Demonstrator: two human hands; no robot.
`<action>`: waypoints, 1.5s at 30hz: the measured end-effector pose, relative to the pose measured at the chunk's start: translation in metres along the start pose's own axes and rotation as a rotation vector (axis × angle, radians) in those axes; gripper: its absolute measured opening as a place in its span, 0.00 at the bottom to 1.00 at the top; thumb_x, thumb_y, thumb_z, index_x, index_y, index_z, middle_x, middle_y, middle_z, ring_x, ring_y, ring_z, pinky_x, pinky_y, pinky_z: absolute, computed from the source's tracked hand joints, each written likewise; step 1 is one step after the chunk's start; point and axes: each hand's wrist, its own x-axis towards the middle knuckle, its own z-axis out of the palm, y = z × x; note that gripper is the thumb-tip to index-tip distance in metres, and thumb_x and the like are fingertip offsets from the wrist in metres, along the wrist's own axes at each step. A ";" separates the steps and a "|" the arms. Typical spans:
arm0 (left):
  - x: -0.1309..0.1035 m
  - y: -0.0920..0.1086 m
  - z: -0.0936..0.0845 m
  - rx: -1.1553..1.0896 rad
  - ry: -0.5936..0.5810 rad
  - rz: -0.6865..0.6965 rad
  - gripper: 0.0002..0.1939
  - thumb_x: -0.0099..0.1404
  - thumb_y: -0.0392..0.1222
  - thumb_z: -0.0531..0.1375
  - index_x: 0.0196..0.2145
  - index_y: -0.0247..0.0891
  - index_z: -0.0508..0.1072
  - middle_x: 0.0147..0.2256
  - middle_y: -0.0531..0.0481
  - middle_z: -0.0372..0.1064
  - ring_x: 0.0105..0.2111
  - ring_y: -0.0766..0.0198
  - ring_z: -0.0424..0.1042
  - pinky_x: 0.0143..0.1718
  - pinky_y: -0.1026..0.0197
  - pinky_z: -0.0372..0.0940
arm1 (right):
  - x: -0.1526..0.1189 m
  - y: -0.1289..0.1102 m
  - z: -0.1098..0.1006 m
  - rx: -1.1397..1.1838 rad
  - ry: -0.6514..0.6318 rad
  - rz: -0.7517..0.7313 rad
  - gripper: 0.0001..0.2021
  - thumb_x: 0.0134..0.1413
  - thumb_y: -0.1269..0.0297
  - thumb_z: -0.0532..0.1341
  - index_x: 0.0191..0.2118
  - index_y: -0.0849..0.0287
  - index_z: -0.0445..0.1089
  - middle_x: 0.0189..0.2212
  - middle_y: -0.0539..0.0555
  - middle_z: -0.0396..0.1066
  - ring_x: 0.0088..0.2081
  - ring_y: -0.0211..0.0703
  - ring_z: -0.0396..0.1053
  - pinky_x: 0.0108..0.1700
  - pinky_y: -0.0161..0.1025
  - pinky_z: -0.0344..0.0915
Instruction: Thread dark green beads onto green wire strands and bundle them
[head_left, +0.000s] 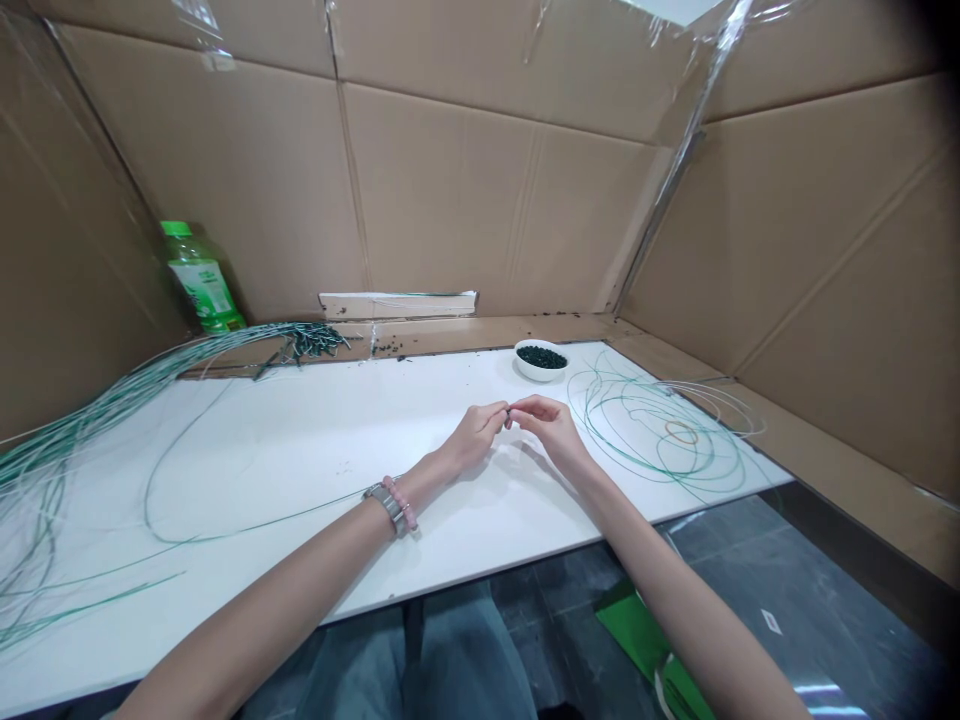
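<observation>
My left hand [478, 437] and my right hand [547, 422] meet fingertip to fingertip above the white table. Both are closed in a pinch around a small dark piece [509, 417], mostly covered by the fingers. A thin green wire [281, 518] curves in from the left and passes behind my left wrist; whether its end reaches my fingers is hidden. Just beyond my right hand stands a white bowl [539, 374] filled with tiny dark green pieces [541, 356].
Loose coils of green wire [652, 425] spread over the table's right side. A long bundle of green wires [142, 390] lies at left, its ends capped in dark pieces. A green-capped bottle [204, 285] leans in the back left corner. Cardboard walls [450, 190] enclose the table [300, 420].
</observation>
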 end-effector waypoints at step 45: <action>0.004 -0.016 0.010 -0.500 -0.102 -0.211 0.20 0.68 0.51 0.52 0.24 0.34 0.60 0.19 0.60 0.47 0.16 0.76 0.45 0.17 0.69 0.46 | 0.007 -0.011 -0.008 -0.238 -0.123 -0.178 0.11 0.57 0.59 0.61 0.30 0.63 0.69 0.28 0.49 0.69 0.31 0.34 0.67 0.34 0.35 0.67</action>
